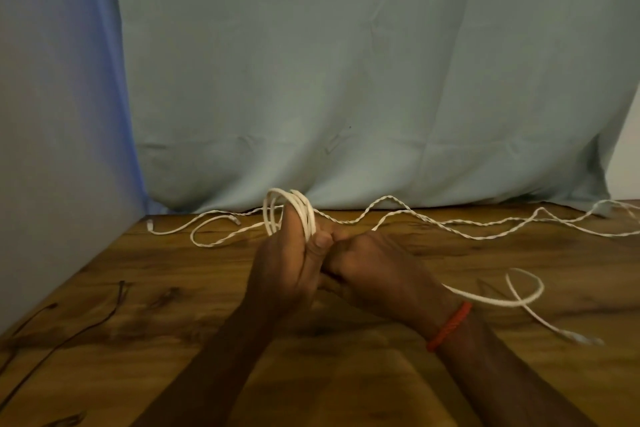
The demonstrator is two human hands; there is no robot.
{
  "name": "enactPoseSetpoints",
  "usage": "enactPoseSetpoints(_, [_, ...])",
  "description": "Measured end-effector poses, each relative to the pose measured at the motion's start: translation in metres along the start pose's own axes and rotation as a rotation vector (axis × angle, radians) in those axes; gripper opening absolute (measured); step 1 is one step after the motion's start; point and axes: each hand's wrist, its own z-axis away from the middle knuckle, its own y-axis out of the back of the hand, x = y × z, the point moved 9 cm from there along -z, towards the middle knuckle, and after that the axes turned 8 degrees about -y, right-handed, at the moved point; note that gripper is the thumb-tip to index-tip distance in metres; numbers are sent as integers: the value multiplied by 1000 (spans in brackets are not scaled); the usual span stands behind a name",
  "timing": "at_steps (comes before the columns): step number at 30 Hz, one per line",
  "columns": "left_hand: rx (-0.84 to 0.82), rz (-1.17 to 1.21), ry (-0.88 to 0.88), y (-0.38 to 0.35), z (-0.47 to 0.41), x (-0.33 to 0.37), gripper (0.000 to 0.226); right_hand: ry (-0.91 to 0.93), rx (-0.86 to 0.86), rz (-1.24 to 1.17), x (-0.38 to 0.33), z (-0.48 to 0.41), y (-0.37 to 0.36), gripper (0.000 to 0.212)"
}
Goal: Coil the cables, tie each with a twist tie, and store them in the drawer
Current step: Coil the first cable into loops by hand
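1. Where the forearms enter at the bottom of the frame, a red bracelet [450, 324] circles the right wrist, and the wooden bench [173, 288] lies under both arms.
2. At lower left a thin dark cable [86, 326] trails loose on the bench, not yet coiled.
3. At lower right the free tail of the white cable [502, 303] loops over itself and ends in a blurred plug [581, 338]. It probably lies slack so it can feed into the coil.
4. At the centre, the left hand [280, 274] has its grip clamped on the white cable. Several loops stand upright over its fingers, pinned by the thumb so they cannot spring open.
5. The right hand [377, 267] is touching the left, knuckles toward the camera. Its fingers curl, but I cannot tell whether its grip has the cable. The tail runs out from beneath it.
6. Farther back, a twisted cable [391, 199] snakes across the bench from left to right edge.
7. Behind everything hangs a blue-grey cloth [346, 80]. No twist tie or drawer is in view.
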Motion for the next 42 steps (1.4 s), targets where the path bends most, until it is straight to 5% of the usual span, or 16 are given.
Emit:
enactPoseSetpoints(8, [-133,-356,-108,5,-6,1,48,-63,-169,-60,0,2,8,14])
enactPoseSetpoints(15, [-170,-556,-28,18,-11,-25,44,-100,-41,256,38,11,44,19])
enactPoseSetpoints(17, [-189,-383,44,12,-7,-33,44,-95,132,221,46,14,64,23])
enactPoseSetpoints(22, [-174,555,362,-14,-4,-37,41,-87,476,84,56,24,88,37])
enactPoseSetpoints(26, [-231,962,463,-24,-2,-31,52,-424,506,15,79,25,69,50])
enactPoseSetpoints(30, [-351,1143,475,-34,5,-17,52,-645,393,69,98,29,45,59])
enactPoseSetpoints(36, [-221,1325,563,-43,5,-18,38,-851,177,-85,114,29,-1,70])
enactPoseSetpoints(39, [-95,1357,617,-39,2,-30,39,-853,123,-176,102,25,-12,57])
enactPoseSetpoints(42, [-42,1376,604,-35,-1,-32,33,-800,84,-343,79,19,-19,21])
